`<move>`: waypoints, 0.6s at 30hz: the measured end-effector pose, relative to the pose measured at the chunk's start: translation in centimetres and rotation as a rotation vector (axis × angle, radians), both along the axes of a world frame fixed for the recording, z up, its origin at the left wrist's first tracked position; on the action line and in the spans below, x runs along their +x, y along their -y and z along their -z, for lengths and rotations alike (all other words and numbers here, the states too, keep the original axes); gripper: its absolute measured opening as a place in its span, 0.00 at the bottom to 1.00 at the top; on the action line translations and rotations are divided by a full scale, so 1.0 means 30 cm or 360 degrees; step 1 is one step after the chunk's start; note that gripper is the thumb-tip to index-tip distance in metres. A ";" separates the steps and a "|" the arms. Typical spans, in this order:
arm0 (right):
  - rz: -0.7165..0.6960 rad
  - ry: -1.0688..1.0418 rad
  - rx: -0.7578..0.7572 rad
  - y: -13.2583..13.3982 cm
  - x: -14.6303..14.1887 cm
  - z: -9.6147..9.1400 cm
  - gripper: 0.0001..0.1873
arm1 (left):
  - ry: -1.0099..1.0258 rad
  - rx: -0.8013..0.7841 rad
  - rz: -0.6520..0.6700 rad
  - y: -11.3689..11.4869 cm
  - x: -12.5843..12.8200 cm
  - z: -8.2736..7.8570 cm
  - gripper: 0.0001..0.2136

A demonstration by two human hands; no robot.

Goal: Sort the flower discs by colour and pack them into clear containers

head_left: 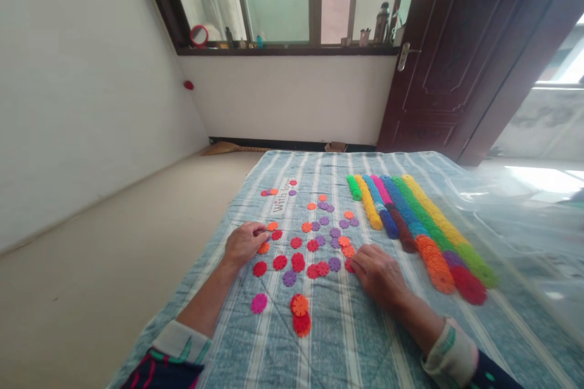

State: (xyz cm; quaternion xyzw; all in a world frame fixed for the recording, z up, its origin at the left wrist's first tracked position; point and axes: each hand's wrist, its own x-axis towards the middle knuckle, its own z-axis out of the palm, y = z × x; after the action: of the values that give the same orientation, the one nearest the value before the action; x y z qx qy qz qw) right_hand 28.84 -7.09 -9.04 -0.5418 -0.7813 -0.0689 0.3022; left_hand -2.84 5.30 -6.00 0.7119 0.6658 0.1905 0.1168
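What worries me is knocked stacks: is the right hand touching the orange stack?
Apart. The head view shows a strip of striped cloth between the right hand and the orange stack.

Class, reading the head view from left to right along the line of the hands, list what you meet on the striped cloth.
left hand → scattered loose discs → right hand → rows of stacked discs → clear plastic sheet

place: home bedroom | evidence: striped bedspread (365, 340); wooden door (438, 61); cluttered windowsill (283, 48)
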 end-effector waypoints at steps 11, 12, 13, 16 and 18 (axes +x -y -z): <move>0.0268 -0.1250 -0.0236 -0.053 0.057 0.034 0.14 | 0.0245 0.0049 -0.0008 0.001 -0.019 0.016 0.15; 0.0260 -0.1262 -0.0260 -0.055 0.060 0.034 0.14 | 0.0286 0.0037 0.0006 0.002 -0.022 0.016 0.15; 0.0235 -0.1243 -0.0275 -0.055 0.061 0.032 0.13 | 0.0323 0.0025 0.0015 0.004 -0.025 0.016 0.15; 0.0149 -0.1141 -0.0276 -0.048 0.059 0.023 0.12 | 0.0405 0.0002 0.0023 0.011 -0.029 0.011 0.13; 0.0124 -0.1110 -0.0275 -0.043 0.058 0.021 0.12 | 0.0435 -0.0010 0.0032 0.017 -0.029 0.005 0.13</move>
State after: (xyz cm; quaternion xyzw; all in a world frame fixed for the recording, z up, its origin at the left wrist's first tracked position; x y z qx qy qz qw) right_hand 30.56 -5.78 -9.66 -0.5856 -0.6129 0.1750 0.5007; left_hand -3.71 4.79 -6.16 0.6854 0.6372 0.2824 0.2106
